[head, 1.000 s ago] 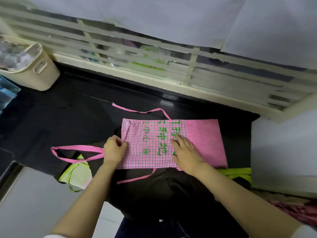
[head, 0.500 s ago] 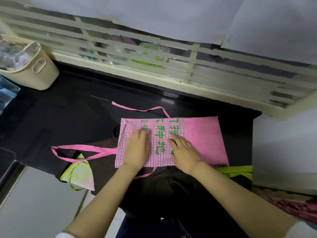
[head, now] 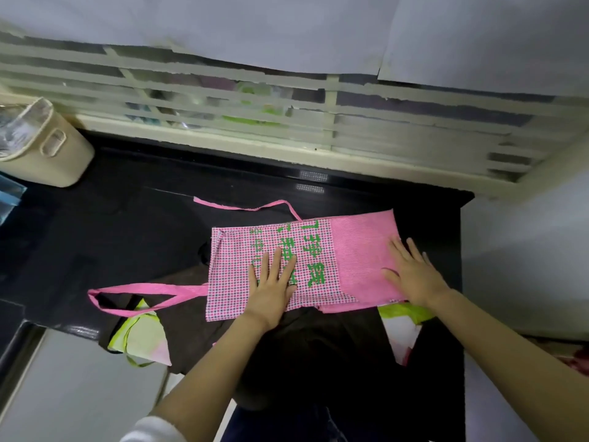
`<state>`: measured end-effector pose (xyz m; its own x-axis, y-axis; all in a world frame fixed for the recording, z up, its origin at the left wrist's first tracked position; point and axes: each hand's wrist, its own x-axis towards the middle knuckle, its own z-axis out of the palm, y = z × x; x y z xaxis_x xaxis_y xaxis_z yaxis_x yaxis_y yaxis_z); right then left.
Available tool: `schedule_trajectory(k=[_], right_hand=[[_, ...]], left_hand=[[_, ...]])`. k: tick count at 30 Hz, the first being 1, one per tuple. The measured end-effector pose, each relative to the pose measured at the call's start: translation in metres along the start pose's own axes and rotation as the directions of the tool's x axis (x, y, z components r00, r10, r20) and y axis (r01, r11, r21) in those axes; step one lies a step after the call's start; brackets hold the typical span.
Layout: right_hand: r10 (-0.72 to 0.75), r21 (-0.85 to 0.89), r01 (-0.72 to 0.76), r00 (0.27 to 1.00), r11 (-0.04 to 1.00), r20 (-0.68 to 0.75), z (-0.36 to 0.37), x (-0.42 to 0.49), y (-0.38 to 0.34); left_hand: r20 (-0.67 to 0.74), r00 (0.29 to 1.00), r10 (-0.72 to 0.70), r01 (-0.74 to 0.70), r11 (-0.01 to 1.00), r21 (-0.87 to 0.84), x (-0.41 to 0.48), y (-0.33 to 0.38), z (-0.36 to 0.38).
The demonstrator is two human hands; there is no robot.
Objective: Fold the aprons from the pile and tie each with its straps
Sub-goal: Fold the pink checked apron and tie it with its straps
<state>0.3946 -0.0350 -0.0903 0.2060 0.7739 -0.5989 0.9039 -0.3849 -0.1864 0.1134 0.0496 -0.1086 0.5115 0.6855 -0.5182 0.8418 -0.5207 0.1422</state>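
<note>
A pink apron (head: 322,247), folded into a long band, lies flat on the black counter (head: 134,237). Its left part is pink check with green printed characters, its right part plain pink. My left hand (head: 272,287) presses flat on the checked part with straight fingers. My right hand (head: 411,272) lies flat on the plain pink end. A wide pink neck loop (head: 137,290) trails left from the band. A thin pink strap (head: 245,206) curls on the counter behind it.
Under the pink apron lies a pile of dark brown cloth (head: 306,342) with yellow-green and white pieces (head: 140,339) showing at both sides. A beige basket (head: 41,151) stands at the far left. A louvred window frame (head: 318,129) borders the counter's back.
My right hand slid from the printed characters rightward to the plain pink end. My left hand moved from the apron's left edge onto the checked middle.
</note>
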Motion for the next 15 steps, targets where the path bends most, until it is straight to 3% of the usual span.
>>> schedule_trajectory(k=[3,6,9,11,15], right_hand=[[0.015,0.167,0.008,0.991,0.986,-0.134,-0.001,-0.002,-0.001],[0.163,0.410,-0.024,0.937,0.912,-0.308,0.005,-0.001,-0.012],[0.229,0.507,-0.069,0.938,0.859,-0.261,0.009,-0.003,-0.015],[0.242,0.574,-0.077,0.946,0.815,-0.217,0.006,-0.007,-0.011],[0.226,0.609,-0.019,0.937,0.793,-0.266,0.003,-0.017,-0.006]], left_hand=[[-0.028,0.999,-0.024,0.024,0.999,-0.021,0.001,0.007,-0.006],[-0.215,0.977,0.010,-0.025,0.997,-0.067,-0.002,0.023,-0.012],[-0.343,0.919,0.192,-0.233,0.969,-0.082,-0.011,0.047,-0.007],[-0.339,0.898,0.281,-0.301,0.954,-0.007,-0.017,0.064,-0.001],[-0.244,0.932,0.268,-0.258,0.963,0.072,-0.020,0.081,0.002]])
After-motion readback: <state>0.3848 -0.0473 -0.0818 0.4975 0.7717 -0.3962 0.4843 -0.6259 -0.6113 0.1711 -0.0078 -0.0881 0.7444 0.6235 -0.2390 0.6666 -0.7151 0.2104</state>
